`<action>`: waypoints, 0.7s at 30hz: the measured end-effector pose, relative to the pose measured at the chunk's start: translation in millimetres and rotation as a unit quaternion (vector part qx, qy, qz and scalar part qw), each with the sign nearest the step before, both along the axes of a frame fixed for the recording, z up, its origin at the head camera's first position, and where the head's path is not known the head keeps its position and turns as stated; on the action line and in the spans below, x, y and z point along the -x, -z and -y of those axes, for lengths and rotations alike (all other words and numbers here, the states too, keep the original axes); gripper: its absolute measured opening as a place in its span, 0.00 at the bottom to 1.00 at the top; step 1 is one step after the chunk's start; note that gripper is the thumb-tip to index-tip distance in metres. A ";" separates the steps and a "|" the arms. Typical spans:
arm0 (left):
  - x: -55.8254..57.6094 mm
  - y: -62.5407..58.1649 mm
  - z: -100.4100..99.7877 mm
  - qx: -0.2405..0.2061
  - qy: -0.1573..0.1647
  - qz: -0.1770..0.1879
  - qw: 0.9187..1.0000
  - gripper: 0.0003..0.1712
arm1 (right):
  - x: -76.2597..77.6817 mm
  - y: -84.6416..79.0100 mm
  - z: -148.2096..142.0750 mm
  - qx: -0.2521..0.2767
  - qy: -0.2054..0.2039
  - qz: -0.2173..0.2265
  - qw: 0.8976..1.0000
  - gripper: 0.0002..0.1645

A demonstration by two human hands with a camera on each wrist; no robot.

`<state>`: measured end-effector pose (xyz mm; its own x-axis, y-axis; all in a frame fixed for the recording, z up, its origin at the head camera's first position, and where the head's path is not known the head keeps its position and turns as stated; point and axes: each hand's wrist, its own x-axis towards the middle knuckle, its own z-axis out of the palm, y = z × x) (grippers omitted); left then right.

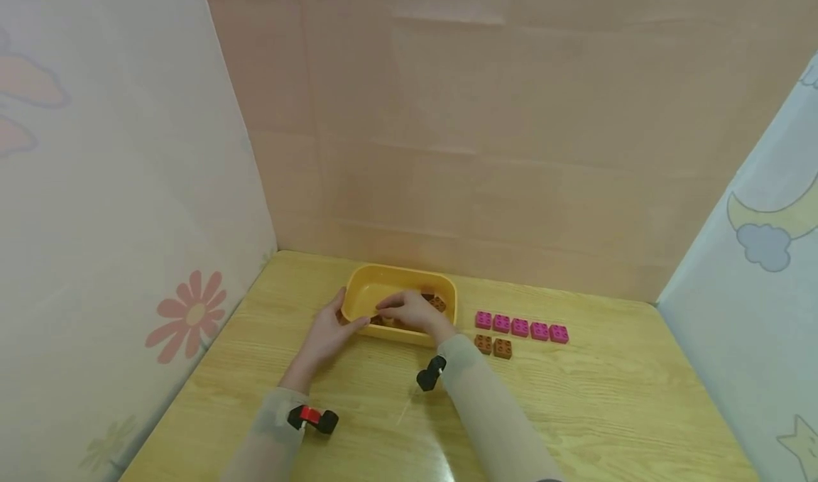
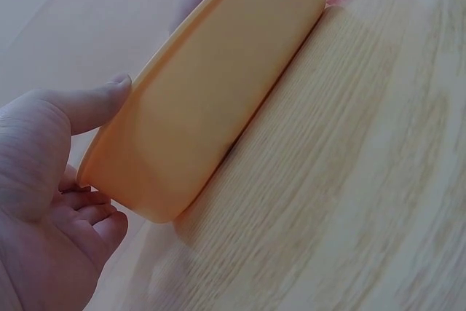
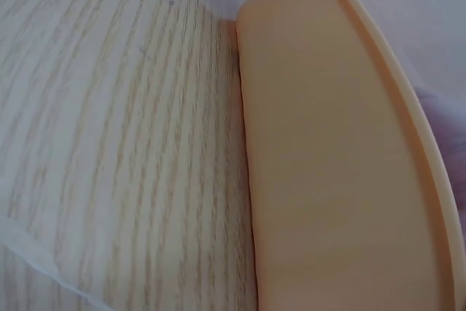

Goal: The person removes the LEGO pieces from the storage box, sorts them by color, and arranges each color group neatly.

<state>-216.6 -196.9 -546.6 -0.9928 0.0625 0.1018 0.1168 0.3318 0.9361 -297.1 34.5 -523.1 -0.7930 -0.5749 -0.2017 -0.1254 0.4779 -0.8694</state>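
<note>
A yellow plastic tub [image 1: 399,336] stands on the table near the back, with brown toy bricks [image 1: 437,302] inside at its right end and more along its front wall. My left hand [image 1: 327,329] grips the tub's left end. In the left wrist view, the thumb [image 2: 102,103] lies on the rim while the fingers curl below it. Over the front wall, my right hand [image 1: 415,311] reaches into the tub, fingertips close to the brown bricks near the front left. I cannot tell whether it holds one. The tub's wall hides most of this hand in the right wrist view.
Right of the tub, a row of several pink bricks [image 1: 520,327] lies on the wooden table [image 1: 607,397]. Two brown bricks [image 1: 503,348] sit in front of that row, near the right sleeve [image 1: 492,404]. A papered wall [image 1: 511,148] rises behind the table.
</note>
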 end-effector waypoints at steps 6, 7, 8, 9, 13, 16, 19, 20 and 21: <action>-0.1 -1.0 0.2 -0.001 -0.003 0.003 1.000 0.58 | -0.3 -0.3 0.5 -0.003 -0.006 -0.001 1.000 0.18; 0.2 -1.0 0.1 -0.002 -0.004 0.003 1.000 0.57 | 0.3 0.4 0.9 -0.008 -0.006 -0.008 1.000 0.17; 0.4 -1.0 0.2 -0.003 -0.003 0.003 1.000 0.57 | 0.8 1.0 1.2 -0.014 -0.006 -0.016 1.000 0.16; 0.6 -1.0 0.2 -0.004 -0.003 0.002 1.000 0.57 | 1.2 1.2 1.5 -0.018 -0.006 -0.020 1.000 0.16; 1.3 0.4 0.6 -0.006 -0.002 -0.003 1.000 0.57 | 2.8 2.9 2.5 -0.026 -0.005 -0.038 0.999 0.15; 1.1 1.7 1.2 -0.002 -0.004 -0.001 1.000 0.59 | 3.3 3.8 2.6 -0.028 -0.005 -0.050 0.998 0.15; 0.6 1.9 1.1 0.004 -0.007 0.000 1.000 0.59 | 2.7 4.1 2.6 -0.024 -0.006 -0.047 0.999 0.16; 0.5 1.9 0.9 0.005 -0.008 -0.001 1.000 0.59 | 2.6 3.9 2.4 -0.022 -0.006 -0.044 0.999 0.16; 0.2 1.7 0.7 0.005 -0.009 -0.002 1.000 0.59 | 2.1 3.5 2.4 -0.019 -0.006 -0.039 0.999 0.16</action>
<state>-216.8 -197.6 -548.3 -0.9934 0.0460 0.1049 0.1143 0.3423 0.9326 -299.3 32.2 -526.7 -0.7997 -0.5781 -0.1620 -0.1980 0.5086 -0.8379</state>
